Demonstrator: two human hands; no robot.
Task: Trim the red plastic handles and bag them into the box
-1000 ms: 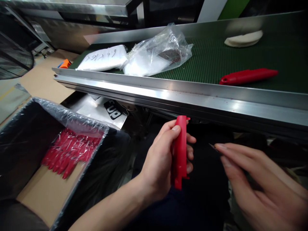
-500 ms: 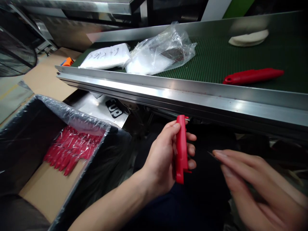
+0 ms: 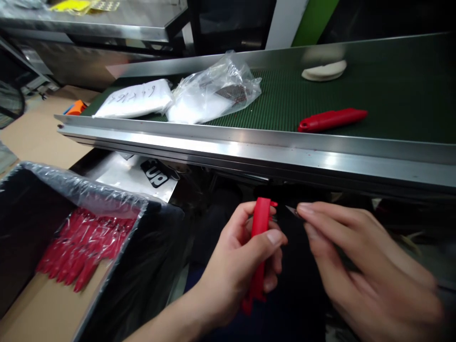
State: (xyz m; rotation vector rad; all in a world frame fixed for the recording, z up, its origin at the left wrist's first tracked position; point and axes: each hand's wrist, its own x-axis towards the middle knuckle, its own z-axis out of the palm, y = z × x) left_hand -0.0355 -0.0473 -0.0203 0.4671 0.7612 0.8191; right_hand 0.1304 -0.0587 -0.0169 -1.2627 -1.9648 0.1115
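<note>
Head view, left to right: lined box [image 3: 21, 190] with red handles [image 3: 76, 247] heaped inside. Left hand [image 3: 238, 259] clenched round red handle [image 3: 259, 232], held upright below conveyor rail [image 3: 249, 152]. Right hand [image 3: 352, 261] pinches thin blade [image 3: 292, 212], tip just beside handle top. Judged step: blade insertion; next move needs tip lined up with slot. Green belt [image 3: 392, 85] carries bags [image 3: 210, 92], finished knife [image 3: 331, 119], white pad [image 3: 324, 71]. Factory floor behind.

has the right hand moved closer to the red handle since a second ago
Yes. The right hand has come leftward, its fingertips now almost touching the red handle held in the left hand.
</note>
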